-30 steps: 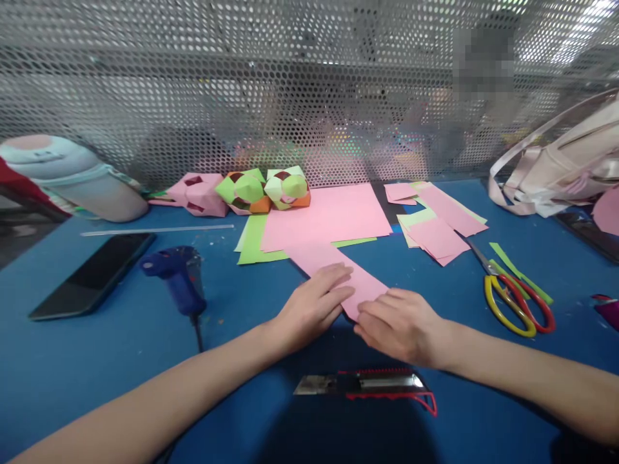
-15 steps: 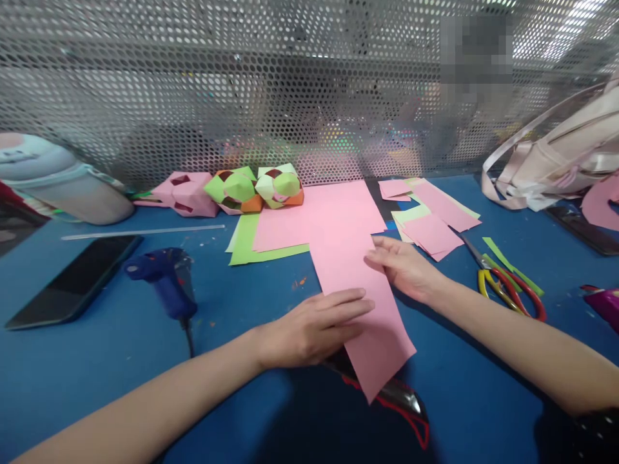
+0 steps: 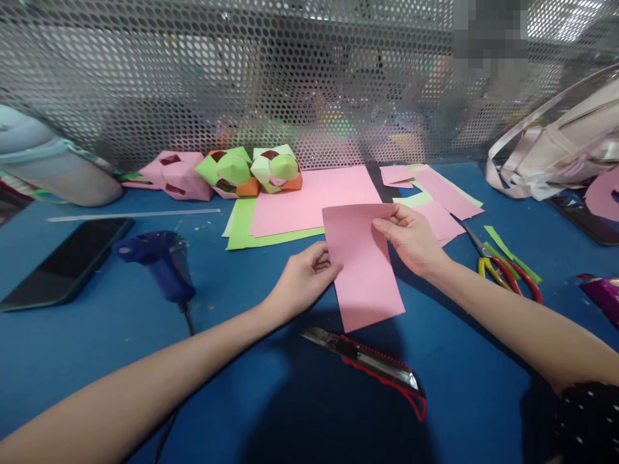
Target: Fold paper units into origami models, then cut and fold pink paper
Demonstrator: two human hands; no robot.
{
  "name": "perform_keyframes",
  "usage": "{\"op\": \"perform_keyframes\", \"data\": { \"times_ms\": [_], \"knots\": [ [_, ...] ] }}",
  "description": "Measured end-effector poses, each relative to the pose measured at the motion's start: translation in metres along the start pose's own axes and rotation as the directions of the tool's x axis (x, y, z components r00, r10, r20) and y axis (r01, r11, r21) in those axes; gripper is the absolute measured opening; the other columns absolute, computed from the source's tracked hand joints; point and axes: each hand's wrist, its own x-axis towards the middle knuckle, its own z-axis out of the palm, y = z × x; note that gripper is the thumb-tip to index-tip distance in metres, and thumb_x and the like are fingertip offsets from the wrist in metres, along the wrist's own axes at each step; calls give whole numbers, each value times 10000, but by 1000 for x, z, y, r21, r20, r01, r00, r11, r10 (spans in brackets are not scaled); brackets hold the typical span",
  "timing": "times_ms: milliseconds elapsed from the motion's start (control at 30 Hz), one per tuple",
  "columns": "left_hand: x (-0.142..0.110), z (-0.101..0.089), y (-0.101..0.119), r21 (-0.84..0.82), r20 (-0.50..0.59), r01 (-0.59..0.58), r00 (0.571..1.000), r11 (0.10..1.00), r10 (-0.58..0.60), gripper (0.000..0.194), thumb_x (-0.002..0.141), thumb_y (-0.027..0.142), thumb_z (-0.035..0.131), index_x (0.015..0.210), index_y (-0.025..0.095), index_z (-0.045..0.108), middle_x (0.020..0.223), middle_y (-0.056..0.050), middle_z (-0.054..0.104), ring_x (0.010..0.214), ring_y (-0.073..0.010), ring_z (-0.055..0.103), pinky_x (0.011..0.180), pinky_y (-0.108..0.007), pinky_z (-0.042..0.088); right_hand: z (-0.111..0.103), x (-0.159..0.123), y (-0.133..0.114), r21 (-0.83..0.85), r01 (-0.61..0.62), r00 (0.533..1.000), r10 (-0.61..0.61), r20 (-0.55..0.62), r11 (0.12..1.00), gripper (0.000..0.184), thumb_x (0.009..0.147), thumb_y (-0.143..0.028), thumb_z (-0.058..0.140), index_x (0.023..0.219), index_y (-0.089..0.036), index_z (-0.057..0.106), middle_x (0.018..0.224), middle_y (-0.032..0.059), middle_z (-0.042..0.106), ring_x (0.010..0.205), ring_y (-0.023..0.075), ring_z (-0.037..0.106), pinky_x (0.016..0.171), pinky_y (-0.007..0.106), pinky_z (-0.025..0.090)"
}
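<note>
A rectangular strip of pink paper [image 3: 365, 270] is held up over the table between both hands. My right hand [image 3: 411, 238] pinches its upper right edge, thumb in front. My left hand [image 3: 307, 277] grips the left edge, its thumb on the front and the other fingers curled behind or beside it. Just below the paper lies a utility knife [image 3: 377, 364] with a black and red handle. Behind the hands, larger pink paper [image 3: 309, 200] rests on green paper [image 3: 242, 225].
At left are a blue glue gun [image 3: 159, 261] with its cord, a phone [image 3: 68, 261], a glue stick [image 3: 135, 215] and a tumbler [image 3: 62, 161]. Folded paper shapes [image 3: 232, 169] line the metal mesh [image 3: 193, 84]. Cut paper pieces [image 3: 447, 190], scissors [image 3: 503, 267] and a bag [image 3: 556, 154] are at right.
The pink strip has been lifted and tilted upright, uncovering the utility knife. My left hand has moved from lying on the strip to gripping its left edge; my right hand still holds the right edge.
</note>
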Motion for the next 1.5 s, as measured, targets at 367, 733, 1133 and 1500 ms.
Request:
{"op": "perform_keyframes", "data": {
  "times_ms": [367,733,1133,1500],
  "knots": [
    [9,-18,-12,117,-136,16,991,993,0,265,832,214,620,1076,122,665,981,-95,762,883,-190,726,793,-335,594,-31,-39,13,-472,593,794,-375,478,652,218,911,-155,549,1031,-269,691,1125,59,735,1084,237,655,941,502,521],
    [-1,-30,8,303,-45,-29,998,953,45,296,891,152,470,1026,167,733,1233,-77,703,1204,-218,620,1098,-400,454,-26,-46,24,-619,757,653,-275,706,209,248,973,-156,469,1092,-168,685,1149,129,717,1014,259,648,839,439,506],
    [-5,-24,-4,464,113,-273,962,843,250,212,884,184,608,1058,138,718,1249,-162,673,1178,-254,635,973,-409,527,-29,-55,14,-553,833,521,-362,773,20,171,938,-109,553,1047,-153,677,1154,112,720,1066,251,610,857,399,487],
    [-6,-23,-2,554,209,-328,945,766,253,238,903,203,608,1112,135,700,1308,-157,638,1178,-244,630,979,-386,537,-38,-68,13,-491,866,488,-374,789,93,154,928,-78,575,1052,-108,661,1073,123,747,959,224,672,844,403,540]
  ]
}}
